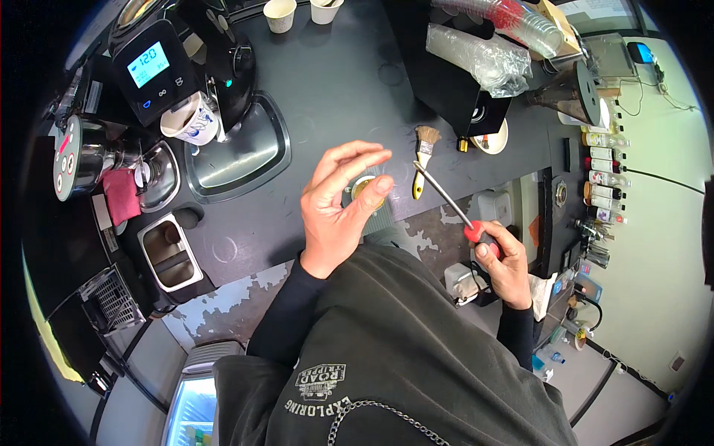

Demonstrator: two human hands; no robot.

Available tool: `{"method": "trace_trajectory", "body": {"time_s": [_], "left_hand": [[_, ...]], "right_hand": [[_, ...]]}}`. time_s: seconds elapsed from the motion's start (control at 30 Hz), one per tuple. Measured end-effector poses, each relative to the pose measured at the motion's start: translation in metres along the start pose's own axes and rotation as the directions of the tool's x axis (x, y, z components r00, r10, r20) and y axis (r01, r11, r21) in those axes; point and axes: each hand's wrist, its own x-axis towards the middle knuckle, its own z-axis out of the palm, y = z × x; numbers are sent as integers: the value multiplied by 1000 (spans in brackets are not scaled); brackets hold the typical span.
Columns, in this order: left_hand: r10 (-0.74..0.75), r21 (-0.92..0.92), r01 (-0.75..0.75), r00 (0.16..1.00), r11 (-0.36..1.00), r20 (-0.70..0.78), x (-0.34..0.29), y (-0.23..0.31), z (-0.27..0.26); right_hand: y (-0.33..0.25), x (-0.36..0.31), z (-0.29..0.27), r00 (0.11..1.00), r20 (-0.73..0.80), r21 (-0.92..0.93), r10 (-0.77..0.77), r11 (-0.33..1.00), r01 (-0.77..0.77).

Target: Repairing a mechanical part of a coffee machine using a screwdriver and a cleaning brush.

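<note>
Screwdriver (pixel 450 201) gripped in right hand (pixel 507 264); left hand (pixel 335 212) loosely spread, seemingly empty, near round golden piece (pixel 361 191).

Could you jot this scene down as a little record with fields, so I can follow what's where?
Left hand: open, beside a round gold-coloured piece; contact unclear
Right hand: closed around the red-and-black handle of a screwdriver
Brush: lying on the dark counter, near the screwdriver's tip
Far edge: two paper cups
Counter's left side: a metal tray
</note>
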Motion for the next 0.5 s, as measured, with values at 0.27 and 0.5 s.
{"method": "trace_trajectory", "body": {"time_s": [0.27, 0.5], "left_hand": [[-64, -187, 96, 983, 978, 169, 11, 28, 9], [-12, 191, -62, 930, 980, 367, 19, 28, -1]], "right_hand": [[1, -4, -1, 1000, -7, -66, -18, 998, 17], [7, -11, -6, 998, -20, -149, -53, 988, 50]]}}
